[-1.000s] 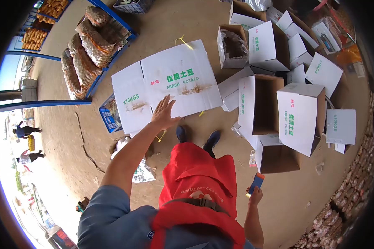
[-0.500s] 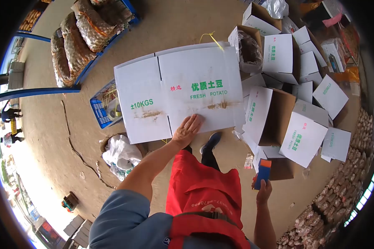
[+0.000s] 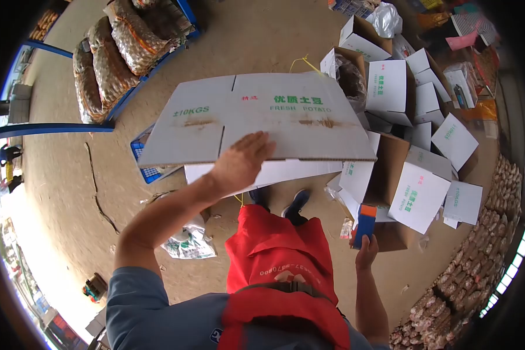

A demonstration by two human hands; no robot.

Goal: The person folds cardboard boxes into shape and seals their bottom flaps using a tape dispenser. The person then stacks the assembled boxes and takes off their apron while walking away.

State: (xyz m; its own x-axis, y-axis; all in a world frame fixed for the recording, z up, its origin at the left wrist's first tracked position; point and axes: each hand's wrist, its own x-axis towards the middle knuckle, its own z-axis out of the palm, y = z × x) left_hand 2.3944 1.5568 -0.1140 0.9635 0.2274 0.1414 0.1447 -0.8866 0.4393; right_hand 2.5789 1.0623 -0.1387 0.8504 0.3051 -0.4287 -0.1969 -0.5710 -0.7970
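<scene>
A flat white cardboard carton (image 3: 256, 116) with green and red print and brown smudges lies on a stack of white cardboard in front of me. On its near part rests my left hand (image 3: 245, 158), which reaches across the front edge; its fingers lie flat on the cardboard. Yellow strapping (image 3: 307, 62) sticks out at the far side. My right hand (image 3: 366, 252), low on the right, is closed around a blue and orange tool (image 3: 365, 221), held upright near the open boxes. What part of the tool lies within the fingers is hidden.
Open white cartons (image 3: 387, 87) are piled on the right. Filled mesh sacks (image 3: 125, 44) sit on a blue-framed rack at the upper left. A blue crate (image 3: 147, 174) and a plastic bag (image 3: 190, 242) are on the ground. More sacks (image 3: 458, 280) line the lower right.
The top carton's near edge has lifted off the white cardboard beneath, opening a gap. My left hand has shifted slightly left and up; the tool in my right hand has risen a little.
</scene>
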